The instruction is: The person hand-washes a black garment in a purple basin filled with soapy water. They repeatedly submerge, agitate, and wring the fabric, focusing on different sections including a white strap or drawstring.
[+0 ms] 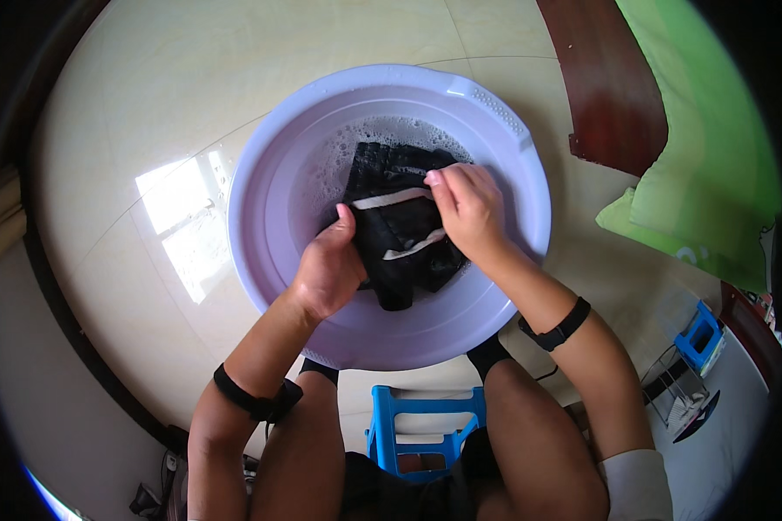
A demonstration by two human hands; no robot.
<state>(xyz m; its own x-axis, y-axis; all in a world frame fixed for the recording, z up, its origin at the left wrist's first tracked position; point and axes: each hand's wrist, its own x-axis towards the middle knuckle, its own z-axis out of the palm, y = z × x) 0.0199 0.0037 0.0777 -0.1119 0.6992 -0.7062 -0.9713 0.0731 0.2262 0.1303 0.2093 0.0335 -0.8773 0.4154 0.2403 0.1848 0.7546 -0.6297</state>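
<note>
A dark, wet garment (397, 225) with a pale drawstring (391, 198) lies in sudsy water (345, 146) inside a lilac plastic basin (280, 325). At the garment's left edge is my left hand (331, 264), thumb up, its fingers hidden beneath or behind the cloth. My right hand (468, 205) has curled fingers, with thumb and forefinger pinched together over the garment's upper right part. Both ends of the drawstring run towards this hand. Whether the pinch holds cloth or cord is hard to tell.
The basin rests on a glossy tiled floor (137, 130) between my feet. A blue plastic stool (430, 407) is beneath me. At the right are dark red wooden furniture (609, 98), green bedding (697, 163) hanging low, a small wire rack (668, 384) and another blue plastic item (698, 335).
</note>
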